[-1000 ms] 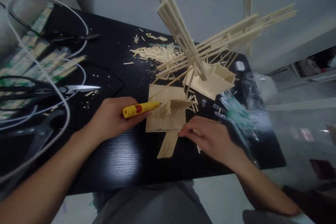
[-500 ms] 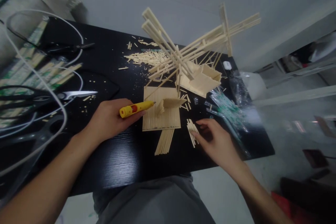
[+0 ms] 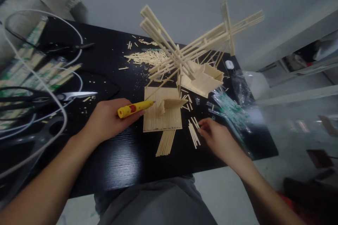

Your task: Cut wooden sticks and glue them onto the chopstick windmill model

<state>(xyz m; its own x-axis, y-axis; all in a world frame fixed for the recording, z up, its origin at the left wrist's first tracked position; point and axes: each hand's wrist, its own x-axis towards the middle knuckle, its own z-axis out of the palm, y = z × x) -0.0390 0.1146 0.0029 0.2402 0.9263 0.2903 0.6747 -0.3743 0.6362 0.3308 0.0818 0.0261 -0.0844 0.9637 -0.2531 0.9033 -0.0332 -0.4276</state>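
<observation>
My left hand (image 3: 109,116) is closed around a yellow pen-shaped tool (image 3: 136,108) with a red patch and a thin metal tip. The tip points right, over a square panel of wooden sticks (image 3: 153,119). A small angled wall of sticks (image 3: 173,104) stands on that panel. Right of the panel, my right hand (image 3: 215,135) pinches the end of a short wooden stick (image 3: 195,122) between thumb and fingers. Beside it lies a little bundle of short sticks (image 3: 194,135). A row of longer sticks (image 3: 166,143) pokes out from the panel's front edge.
Behind the panel stands a large stick windmill-like structure (image 3: 182,54). Loose cut sticks (image 3: 148,57) lie at the back. Scissors (image 3: 76,95), a white cable (image 3: 62,109) and bagged sticks (image 3: 52,72) occupy the left. Plastic wrappers (image 3: 232,107) lie at right.
My right fingers have closed in a pinch and drawn a stick slightly apart from the small bundle. My left hand with the yellow tool has shifted slightly left.
</observation>
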